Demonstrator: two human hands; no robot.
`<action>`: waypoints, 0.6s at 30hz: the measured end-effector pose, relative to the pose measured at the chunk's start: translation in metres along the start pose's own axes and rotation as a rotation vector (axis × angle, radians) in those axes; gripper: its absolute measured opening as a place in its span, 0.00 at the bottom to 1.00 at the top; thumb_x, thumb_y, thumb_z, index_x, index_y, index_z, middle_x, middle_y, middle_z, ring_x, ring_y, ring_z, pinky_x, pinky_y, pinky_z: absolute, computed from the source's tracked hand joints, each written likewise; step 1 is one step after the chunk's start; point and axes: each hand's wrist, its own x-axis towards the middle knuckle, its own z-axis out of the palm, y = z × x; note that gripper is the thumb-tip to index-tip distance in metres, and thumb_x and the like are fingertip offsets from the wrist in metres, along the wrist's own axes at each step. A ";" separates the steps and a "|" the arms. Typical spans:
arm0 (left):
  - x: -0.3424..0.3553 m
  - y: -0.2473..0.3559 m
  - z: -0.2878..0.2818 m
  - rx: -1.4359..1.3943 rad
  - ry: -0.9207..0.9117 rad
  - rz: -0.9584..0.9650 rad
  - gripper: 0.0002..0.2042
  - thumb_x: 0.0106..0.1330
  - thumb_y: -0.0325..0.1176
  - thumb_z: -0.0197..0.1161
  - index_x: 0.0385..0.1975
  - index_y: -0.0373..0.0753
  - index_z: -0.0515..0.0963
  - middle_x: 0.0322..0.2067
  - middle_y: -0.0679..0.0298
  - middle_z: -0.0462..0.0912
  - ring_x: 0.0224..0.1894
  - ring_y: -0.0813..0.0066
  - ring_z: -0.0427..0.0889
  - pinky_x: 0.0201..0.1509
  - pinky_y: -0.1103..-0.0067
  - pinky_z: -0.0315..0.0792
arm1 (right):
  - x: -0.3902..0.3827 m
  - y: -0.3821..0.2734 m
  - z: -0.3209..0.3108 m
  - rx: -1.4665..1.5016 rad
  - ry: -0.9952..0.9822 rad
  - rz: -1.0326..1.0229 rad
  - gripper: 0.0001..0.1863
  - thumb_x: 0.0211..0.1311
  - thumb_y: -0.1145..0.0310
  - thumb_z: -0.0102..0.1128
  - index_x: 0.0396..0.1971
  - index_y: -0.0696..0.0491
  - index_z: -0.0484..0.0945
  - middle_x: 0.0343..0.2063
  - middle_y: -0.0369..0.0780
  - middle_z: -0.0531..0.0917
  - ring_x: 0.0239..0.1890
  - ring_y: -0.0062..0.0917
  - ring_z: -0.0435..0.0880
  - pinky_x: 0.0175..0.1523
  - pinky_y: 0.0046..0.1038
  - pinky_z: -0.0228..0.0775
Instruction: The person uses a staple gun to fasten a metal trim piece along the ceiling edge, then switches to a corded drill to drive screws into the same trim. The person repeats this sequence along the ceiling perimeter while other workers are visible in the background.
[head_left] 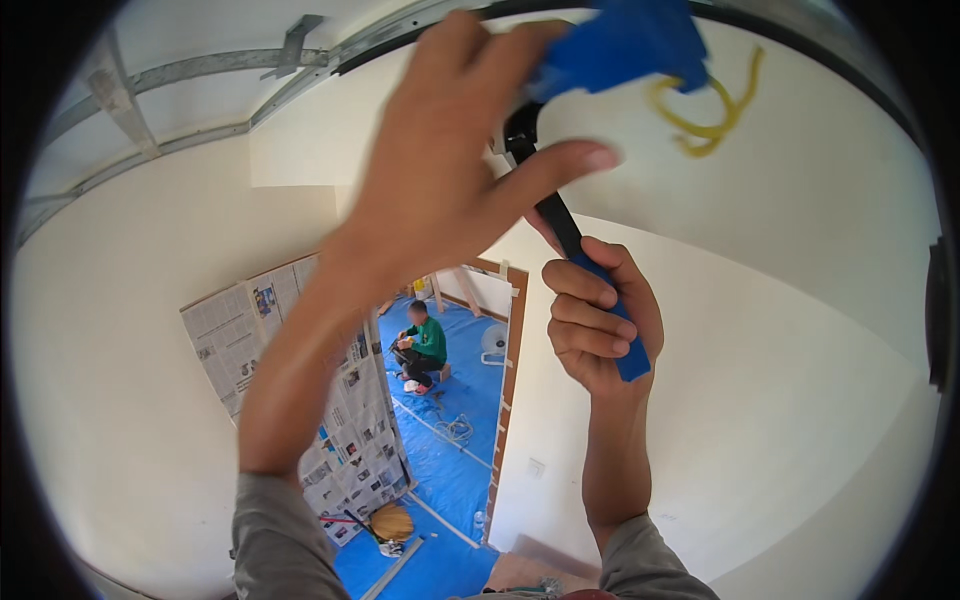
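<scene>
My right hand point(600, 320) is closed around the blue lower grip of a tool with a black shaft point(560, 225), held up at a slant. My left hand point(440, 170) is raised above it, blurred, its thumb stretched out beside the shaft. Its other fingers bend toward a blue piece point(625, 45) at the top, their tips hidden, so I cannot tell whether they grip it. A yellow loop of cord or strap point(715, 125) shows just below the blue piece, against the white wall. The black upper end of the tool is partly behind my left hand.
Metal framing point(180, 75) runs along the ceiling. Below, a newspaper-covered panel point(230, 340) stands beside a doorway. Through it, a person in a green top point(425, 340) crouches on blue sheeting point(450, 480) near a white fan point(493, 343). Wooden and metal items point(390, 525) lie low by the panel.
</scene>
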 end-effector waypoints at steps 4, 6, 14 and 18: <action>0.037 0.002 0.049 -0.279 0.182 0.036 0.15 0.66 0.43 0.69 0.42 0.39 0.76 0.36 0.56 0.78 0.38 0.50 0.81 0.40 0.61 0.74 | 0.006 -0.004 0.010 -0.349 0.193 0.070 0.31 0.81 0.64 0.34 0.77 0.59 0.45 0.26 0.41 0.72 0.15 0.19 0.72 0.18 0.21 0.74; 0.047 0.001 0.066 -0.221 0.057 -0.016 0.16 0.69 0.44 0.65 0.45 0.39 0.75 0.38 0.56 0.83 0.36 0.47 0.82 0.39 0.60 0.73 | 0.001 -0.010 0.023 -0.977 0.347 0.052 0.26 0.79 0.59 0.44 0.68 0.59 0.67 0.30 0.40 0.80 0.25 0.20 0.79 0.31 0.25 0.76; 0.066 0.000 0.094 -0.138 -0.038 0.130 0.15 0.74 0.51 0.58 0.46 0.46 0.76 0.33 0.62 0.85 0.34 0.57 0.86 0.35 0.64 0.80 | -0.046 0.011 0.141 -3.604 0.124 -1.204 0.21 0.65 0.65 0.72 0.56 0.51 0.80 0.48 0.41 0.83 0.48 0.31 0.84 0.55 0.34 0.79; 0.073 -0.008 0.101 -0.104 -0.071 0.132 0.13 0.73 0.47 0.60 0.43 0.45 0.82 0.33 0.61 0.86 0.36 0.59 0.88 0.38 0.67 0.82 | 0.005 -0.052 0.175 -4.193 0.007 -0.539 0.31 0.64 0.65 0.69 0.67 0.46 0.72 0.54 0.41 0.82 0.55 0.35 0.84 0.52 0.34 0.82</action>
